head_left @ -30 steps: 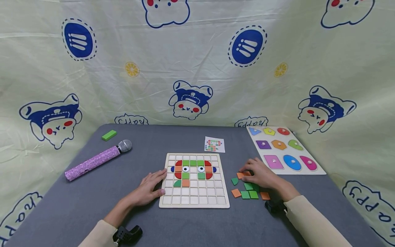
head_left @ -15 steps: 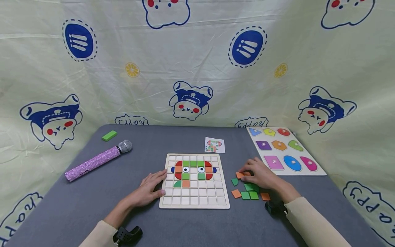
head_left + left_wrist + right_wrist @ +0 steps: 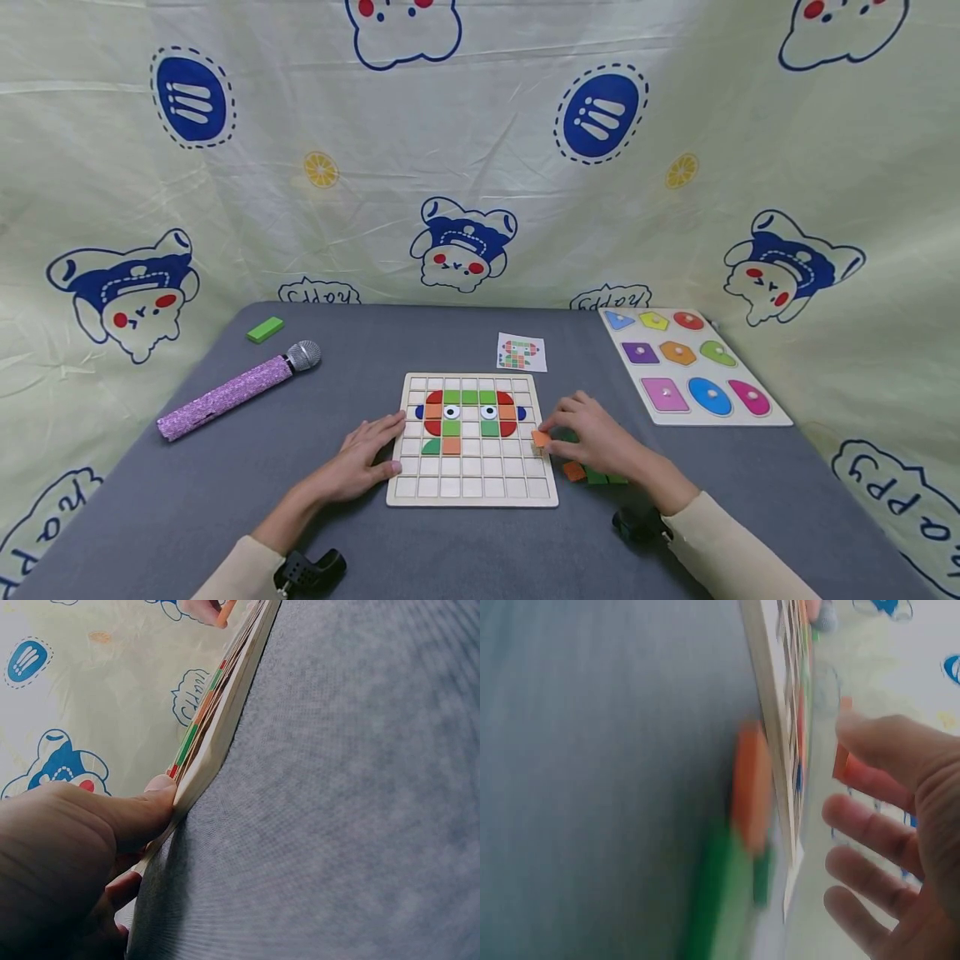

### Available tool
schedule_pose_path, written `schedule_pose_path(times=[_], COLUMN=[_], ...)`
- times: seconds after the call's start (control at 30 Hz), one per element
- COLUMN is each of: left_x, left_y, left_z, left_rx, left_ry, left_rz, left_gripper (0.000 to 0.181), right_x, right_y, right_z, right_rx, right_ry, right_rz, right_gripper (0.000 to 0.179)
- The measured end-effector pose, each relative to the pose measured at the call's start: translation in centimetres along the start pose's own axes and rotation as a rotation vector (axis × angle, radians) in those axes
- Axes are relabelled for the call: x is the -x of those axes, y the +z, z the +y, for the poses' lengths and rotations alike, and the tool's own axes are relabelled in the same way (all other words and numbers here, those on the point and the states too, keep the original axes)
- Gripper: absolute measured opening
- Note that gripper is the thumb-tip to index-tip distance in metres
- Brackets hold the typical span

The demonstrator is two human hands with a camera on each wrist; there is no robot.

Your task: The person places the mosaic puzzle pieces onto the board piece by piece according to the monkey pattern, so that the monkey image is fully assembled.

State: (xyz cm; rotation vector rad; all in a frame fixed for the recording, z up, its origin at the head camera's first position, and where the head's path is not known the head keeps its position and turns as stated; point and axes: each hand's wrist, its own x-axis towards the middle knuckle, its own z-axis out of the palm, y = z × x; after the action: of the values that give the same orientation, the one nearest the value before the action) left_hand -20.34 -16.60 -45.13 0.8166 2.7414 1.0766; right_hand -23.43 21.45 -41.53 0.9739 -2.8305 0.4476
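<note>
Between thumb and index finger, my right hand (image 3: 596, 437) pinches an orange square tile (image 3: 539, 439) over the right edge of a white grid board (image 3: 480, 492). In the right wrist view that tile (image 3: 841, 763) is clear of the board, and the other fingers are spread apart. My left hand (image 3: 360, 458) rests against the board's left side with fairly straight fingers; its thumb (image 3: 154, 810) touches the rim in the left wrist view. Red, green, orange and blue tiles plus two eye tiles form a face-like pattern on the board. Below it lie a green rounded tile (image 3: 431, 447) and an orange tile (image 3: 452, 446).
Loose green tiles (image 3: 596, 477) and an orange tile (image 3: 573, 472) lie right of the board, partly hidden by my hand. Behind the board is a pattern card (image 3: 521, 352). A shape puzzle (image 3: 723, 367), a glittery purple microphone (image 3: 232, 392) and a green block (image 3: 266, 329) lie farther out.
My right hand has left the loose tiles and moved left to the board's right edge, bringing an orange tile with it. My left hand has stayed in place.
</note>
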Motion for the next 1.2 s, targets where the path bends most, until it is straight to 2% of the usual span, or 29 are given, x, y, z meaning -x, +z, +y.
schedule_pose_path(times=[0.23, 0.6, 0.87, 1.2], left_x=[0.0, 0.1, 0.0, 0.0], left_y=[0.0, 0.0, 0.0, 0.1], left_z=[0.0, 0.0, -0.1, -0.2], left_rx=[0.006, 0.020, 0.017, 0.015], left_ry=[-0.008, 0.000, 0.005, 0.011], left_rz=[-0.005, -0.007, -0.002, 0.000], left_gripper=[0.061, 0.062, 0.062, 0.061], right_x=[-1.5, -3.9, -4.9, -5.6], right_y=[1.6, 3.3, 3.8, 4.3], right_z=[-3.2, -6.4, -7.5, -7.7], right_rx=[0.039, 0.123, 0.160, 0.173], right_ry=[-0.011, -0.083, -0.029, -0.012], right_rz=[0.006, 0.129, 0.112, 0.068], right_gripper=[0.016, 0.015, 0.020, 0.015])
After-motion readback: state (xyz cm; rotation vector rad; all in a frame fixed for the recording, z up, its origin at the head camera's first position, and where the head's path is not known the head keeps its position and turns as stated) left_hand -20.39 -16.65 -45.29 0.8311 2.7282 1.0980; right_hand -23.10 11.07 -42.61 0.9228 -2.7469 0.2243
